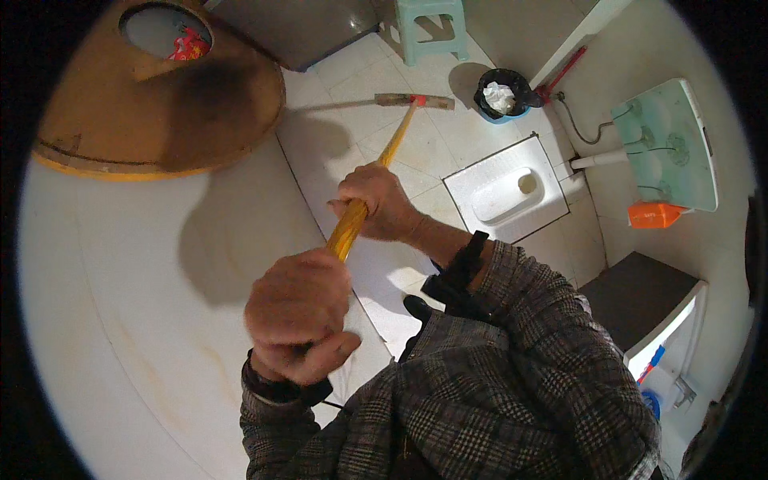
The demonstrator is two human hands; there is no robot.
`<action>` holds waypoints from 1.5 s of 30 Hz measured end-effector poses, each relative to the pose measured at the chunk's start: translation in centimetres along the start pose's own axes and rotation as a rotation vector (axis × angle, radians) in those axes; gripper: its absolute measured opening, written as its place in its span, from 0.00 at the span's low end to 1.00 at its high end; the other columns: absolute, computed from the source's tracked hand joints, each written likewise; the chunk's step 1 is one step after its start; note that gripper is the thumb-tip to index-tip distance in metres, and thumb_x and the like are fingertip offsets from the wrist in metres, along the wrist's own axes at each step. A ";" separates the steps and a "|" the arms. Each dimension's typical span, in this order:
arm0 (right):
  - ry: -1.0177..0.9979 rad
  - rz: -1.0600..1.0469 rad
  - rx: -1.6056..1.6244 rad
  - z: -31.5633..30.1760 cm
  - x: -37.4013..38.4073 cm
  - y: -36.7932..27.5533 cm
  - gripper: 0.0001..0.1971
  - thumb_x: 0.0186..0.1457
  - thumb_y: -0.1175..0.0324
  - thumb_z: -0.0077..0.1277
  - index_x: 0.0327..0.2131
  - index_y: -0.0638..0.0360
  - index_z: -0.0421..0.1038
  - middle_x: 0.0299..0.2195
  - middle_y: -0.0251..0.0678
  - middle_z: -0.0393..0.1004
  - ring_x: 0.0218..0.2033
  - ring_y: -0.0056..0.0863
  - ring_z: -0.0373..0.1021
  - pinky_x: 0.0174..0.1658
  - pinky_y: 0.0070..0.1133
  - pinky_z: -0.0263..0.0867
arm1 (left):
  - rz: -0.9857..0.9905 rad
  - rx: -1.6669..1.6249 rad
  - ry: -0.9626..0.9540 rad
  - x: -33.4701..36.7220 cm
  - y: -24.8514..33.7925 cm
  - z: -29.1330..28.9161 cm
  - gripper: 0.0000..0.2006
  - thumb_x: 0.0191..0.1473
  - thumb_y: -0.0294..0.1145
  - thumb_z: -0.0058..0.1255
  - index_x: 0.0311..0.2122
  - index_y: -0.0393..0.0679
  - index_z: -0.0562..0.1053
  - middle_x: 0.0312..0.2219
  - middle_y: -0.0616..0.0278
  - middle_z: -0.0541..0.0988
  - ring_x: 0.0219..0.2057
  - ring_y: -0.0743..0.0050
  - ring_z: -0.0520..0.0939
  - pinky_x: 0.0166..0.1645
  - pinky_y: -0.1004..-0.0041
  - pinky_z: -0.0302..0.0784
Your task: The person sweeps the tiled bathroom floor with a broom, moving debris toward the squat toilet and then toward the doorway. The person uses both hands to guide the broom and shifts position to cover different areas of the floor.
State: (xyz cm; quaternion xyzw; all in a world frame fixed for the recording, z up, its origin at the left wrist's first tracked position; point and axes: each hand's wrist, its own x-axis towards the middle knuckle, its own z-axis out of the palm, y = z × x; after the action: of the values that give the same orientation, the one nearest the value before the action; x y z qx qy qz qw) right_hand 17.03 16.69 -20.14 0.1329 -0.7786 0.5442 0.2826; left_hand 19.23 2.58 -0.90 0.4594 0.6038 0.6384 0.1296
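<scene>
Both fists are wrapped around the yellow handle of what looks like a floor squeegee, which slants away from me. My left hand closes around its near end, thumb pointing right. Farther down the handle, my right hand grips it at mid-picture. At the far end, a red joint meets a narrow, flat crosspiece lying on the pale tiled floor. The blade's underside is hidden.
A white squat toilet lies right of the handle, with a black-lined bin behind it. A green stool stands at the back. Upper left is a round brown board; on the right, a cistern and dark-topped counter.
</scene>
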 end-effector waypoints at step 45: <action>-0.128 0.071 -0.004 -2.7 -0.6 -1.3 0.15 0.43 0.68 0.62 0.15 0.54 0.64 0.16 0.36 0.67 0.23 0.41 0.69 0.30 0.35 0.62 | -0.137 0.157 0.017 1.6 2.6 3.3 0.12 0.32 0.17 0.55 0.12 0.43 0.64 0.12 0.62 0.69 0.15 0.62 0.70 0.25 0.65 0.65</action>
State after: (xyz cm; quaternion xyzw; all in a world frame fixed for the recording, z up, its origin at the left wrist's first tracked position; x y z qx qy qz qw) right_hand 18.92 18.63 -18.84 0.1390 -0.8005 0.5428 0.2129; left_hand 21.84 5.30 1.58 0.4202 0.6833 0.5825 0.1314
